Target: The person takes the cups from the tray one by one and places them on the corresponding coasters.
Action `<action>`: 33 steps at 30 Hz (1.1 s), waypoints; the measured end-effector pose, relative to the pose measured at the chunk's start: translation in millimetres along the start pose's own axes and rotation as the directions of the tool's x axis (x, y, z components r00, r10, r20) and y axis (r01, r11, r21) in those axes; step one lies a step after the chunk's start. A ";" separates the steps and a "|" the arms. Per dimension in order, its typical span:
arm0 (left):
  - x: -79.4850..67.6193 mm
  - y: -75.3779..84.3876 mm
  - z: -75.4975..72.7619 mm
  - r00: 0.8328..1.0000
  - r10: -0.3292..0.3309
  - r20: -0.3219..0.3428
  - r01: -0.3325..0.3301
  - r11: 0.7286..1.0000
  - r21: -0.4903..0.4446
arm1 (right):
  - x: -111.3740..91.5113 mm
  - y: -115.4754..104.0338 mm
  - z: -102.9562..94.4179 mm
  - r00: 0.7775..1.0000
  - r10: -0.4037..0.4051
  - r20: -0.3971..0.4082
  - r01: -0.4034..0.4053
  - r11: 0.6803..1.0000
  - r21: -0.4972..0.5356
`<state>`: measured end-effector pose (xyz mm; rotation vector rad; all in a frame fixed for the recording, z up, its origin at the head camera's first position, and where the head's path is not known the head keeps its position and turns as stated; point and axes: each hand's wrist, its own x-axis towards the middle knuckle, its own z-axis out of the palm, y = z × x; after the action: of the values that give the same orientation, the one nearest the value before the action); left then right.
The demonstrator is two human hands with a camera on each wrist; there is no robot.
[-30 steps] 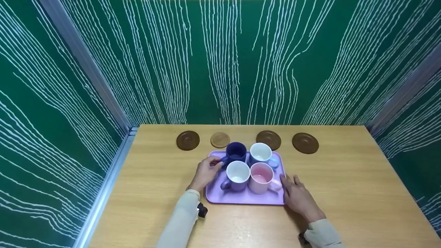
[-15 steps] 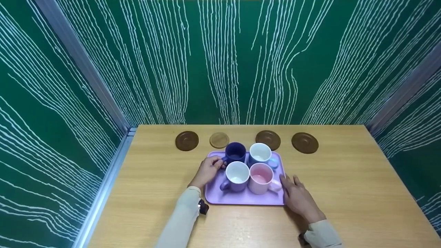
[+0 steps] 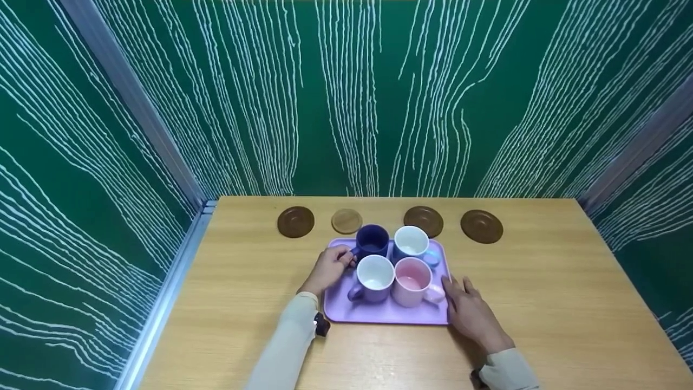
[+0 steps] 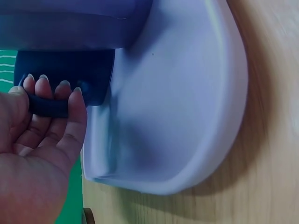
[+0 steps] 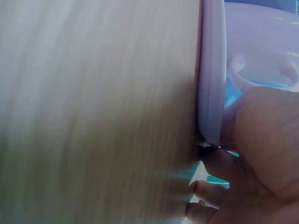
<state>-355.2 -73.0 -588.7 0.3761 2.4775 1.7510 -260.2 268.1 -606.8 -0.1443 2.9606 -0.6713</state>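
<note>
Although the wooden table point(image 3: 552, 303) stretches wide on my remote feed, four mugs point(image 3: 410, 292) are bunched on the lilac tray point(image 3: 390, 314). I see the right hand point(image 3: 475, 317) touching its right rim, apparently as a steadying brace; whether it pinches I can't tell. The left hand point(image 3: 327, 268) grips the navy mug point(image 3: 372, 241) at far left by its outward-facing handle, probably the easiest hold. Behind lie four spaced round coasters point(image 3: 295, 221).

The purple mug point(image 4: 60, 30), cut off by the left wrist view's edge, there hides much of the dark blue mug point(image 4: 65, 67); the right wrist view blurs the surface point(image 5: 98, 93).
</note>
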 end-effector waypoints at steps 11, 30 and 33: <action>-3.1 -6.8 -0.4 1.000 -0.002 -0.006 0.002 1.000 0.020 | -0.5 -2.3 5.1 0.999 -0.035 -0.035 0.034 0.999 -0.019; -1.9 16.4 -26.6 0.986 0.077 -0.146 -0.097 0.986 -0.135 | -0.9 -0.9 -0.6 1.000 -0.002 -0.025 0.002 1.000 0.000; -1.6 19.6 -35.7 0.973 0.069 -0.219 -0.100 0.986 -0.134 | -1.5 0.1 0.1 0.999 -0.020 -0.030 0.020 1.000 -0.010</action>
<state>-358.1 -99.9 -558.4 0.2994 2.4843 2.0939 -258.7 268.4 -606.8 -0.1664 2.9951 -0.6671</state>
